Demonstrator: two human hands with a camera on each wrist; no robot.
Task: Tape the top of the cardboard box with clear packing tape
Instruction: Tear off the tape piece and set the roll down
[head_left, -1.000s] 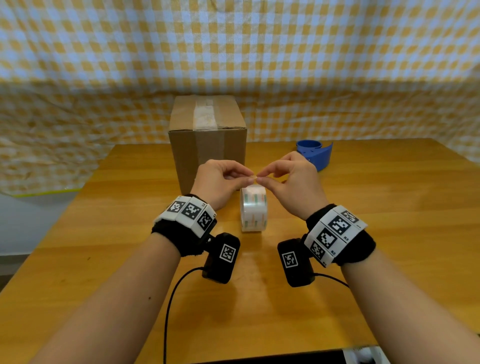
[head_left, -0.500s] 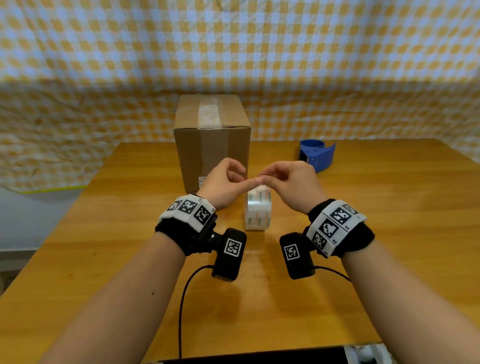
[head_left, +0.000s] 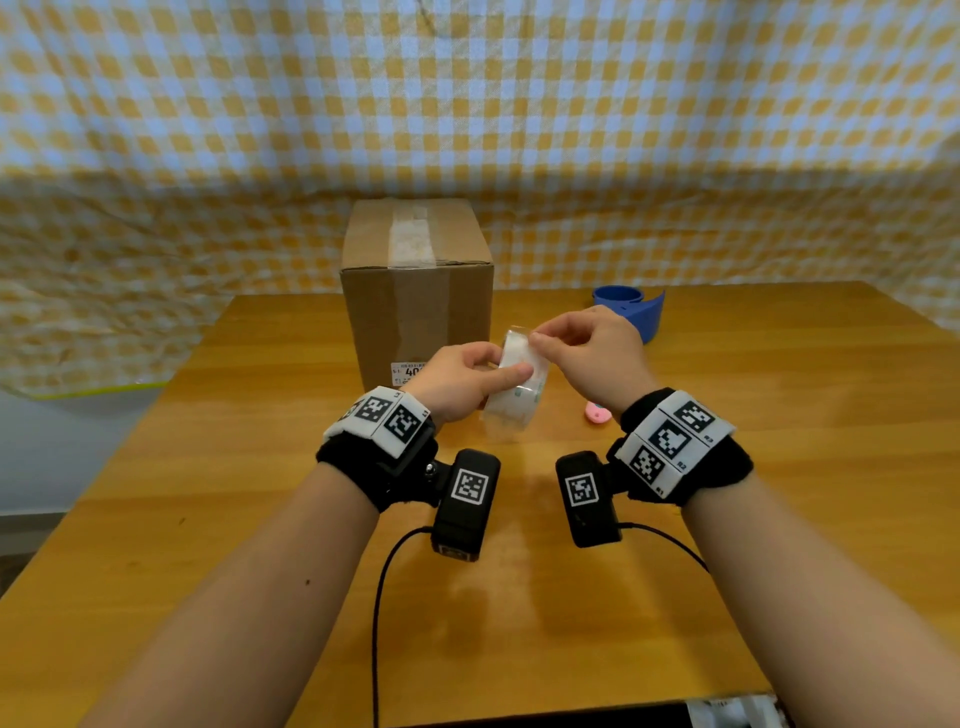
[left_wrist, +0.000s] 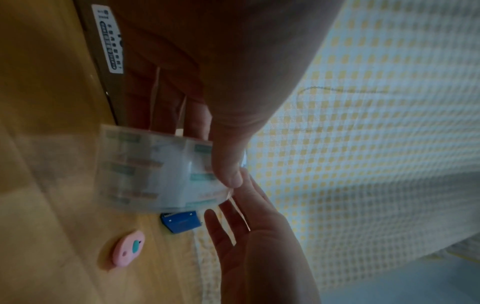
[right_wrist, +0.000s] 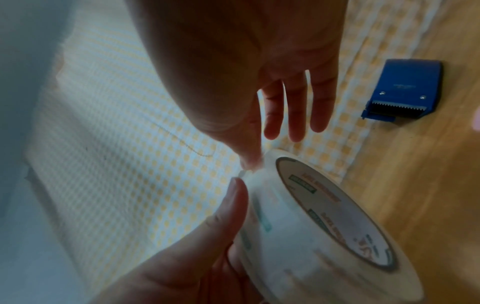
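A closed cardboard box (head_left: 415, 291) stands upright at the back of the wooden table (head_left: 779, 467), a strip of tape running over its top. In front of it my left hand (head_left: 467, 379) holds a roll of clear packing tape (head_left: 517, 389) lifted off the table, thumb pressed on its outer face. My right hand (head_left: 582, 348) pinches the loose tape end at the roll's upper edge between thumb and forefinger, the other fingers spread. The left wrist view has the roll (left_wrist: 161, 174) under my thumb. In the right wrist view the pinch sits at the rim of the roll (right_wrist: 324, 222).
A blue tape dispenser (head_left: 631, 309) lies behind my right hand near the table's back edge. A small pink cutter (head_left: 597, 413) lies on the table just right of the roll. A yellow checked cloth (head_left: 519, 130) hangs behind the table.
The roll stood on the table under my fingertips before; my left hand now holds it lifted and tilted. My right hand has taken the tape end at the roll's top.
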